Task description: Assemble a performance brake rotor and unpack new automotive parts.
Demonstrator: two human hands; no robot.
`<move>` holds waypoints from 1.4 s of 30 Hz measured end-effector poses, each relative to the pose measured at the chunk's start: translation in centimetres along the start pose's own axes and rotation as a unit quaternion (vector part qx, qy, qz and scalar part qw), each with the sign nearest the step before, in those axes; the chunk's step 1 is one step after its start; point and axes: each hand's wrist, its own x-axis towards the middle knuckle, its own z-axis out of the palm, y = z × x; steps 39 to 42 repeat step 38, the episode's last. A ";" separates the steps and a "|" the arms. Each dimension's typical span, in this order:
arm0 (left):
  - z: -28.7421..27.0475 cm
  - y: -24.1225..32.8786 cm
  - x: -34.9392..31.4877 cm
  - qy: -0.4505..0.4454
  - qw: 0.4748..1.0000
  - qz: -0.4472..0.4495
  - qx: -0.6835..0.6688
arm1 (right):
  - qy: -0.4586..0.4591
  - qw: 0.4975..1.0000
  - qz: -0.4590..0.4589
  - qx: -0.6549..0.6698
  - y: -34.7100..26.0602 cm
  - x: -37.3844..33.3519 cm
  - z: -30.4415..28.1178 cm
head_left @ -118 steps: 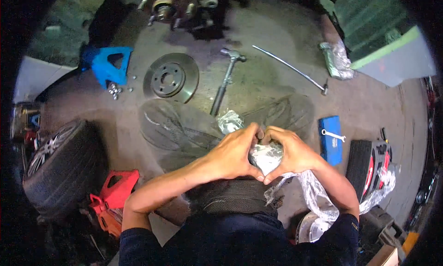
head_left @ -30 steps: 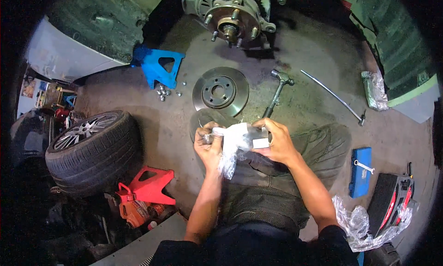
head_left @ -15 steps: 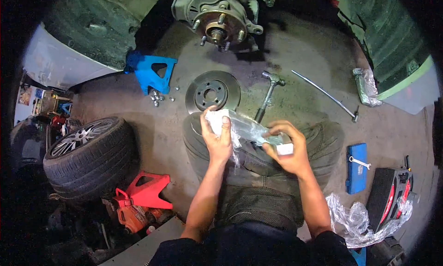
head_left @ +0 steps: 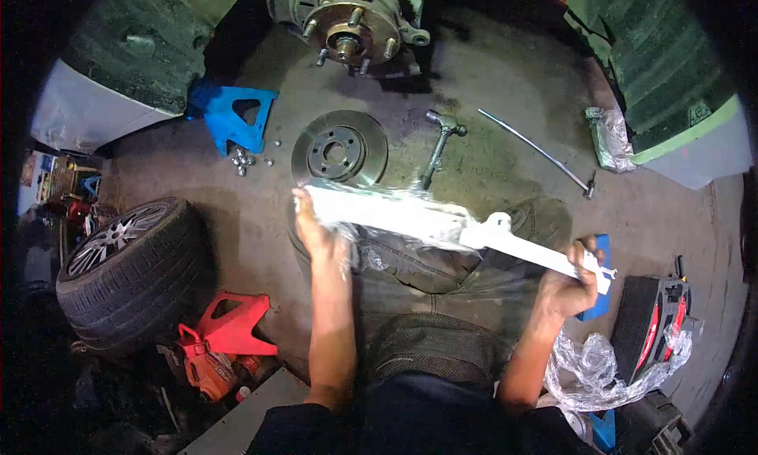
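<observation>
My right hand (head_left: 568,285) grips one end of a long white bar-shaped part (head_left: 545,254), drawn out to the right over my knee. My left hand (head_left: 316,230) holds the far end of the clear plastic sleeve (head_left: 387,210) that the part is sliding out of. The sleeve stretches between my hands above my lap. A brake disc (head_left: 339,149) lies flat on the floor just beyond my left hand. The bare wheel hub (head_left: 347,29) with its studs is at the top.
A removed wheel (head_left: 130,273) lies at left, with a red jack stand (head_left: 229,329) near it. A blue jack stand (head_left: 233,119), lug nuts (head_left: 245,161), a wrench (head_left: 440,143), a long rod (head_left: 537,151), crumpled plastic (head_left: 600,368) and a blue tool (head_left: 596,277) are around me.
My hands have spread far apart: the right pulled the white part out to the right, the left kept the plastic sleeve, which has stretched long between them.
</observation>
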 end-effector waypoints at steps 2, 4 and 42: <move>-1.4 2.4 1.2 -0.041 0.999 0.002 -0.018 | 0.046 0.985 0.044 0.161 -3.6 2.1 -1.9; -3.2 5.8 2.7 -0.099 0.987 0.043 -0.116 | 0.116 0.977 -0.078 0.158 -7.4 4.3 -3.5; -10.9 5.0 -1.9 -0.021 0.989 0.147 -0.008 | -0.596 0.280 0.061 -0.750 1.8 0.8 5.4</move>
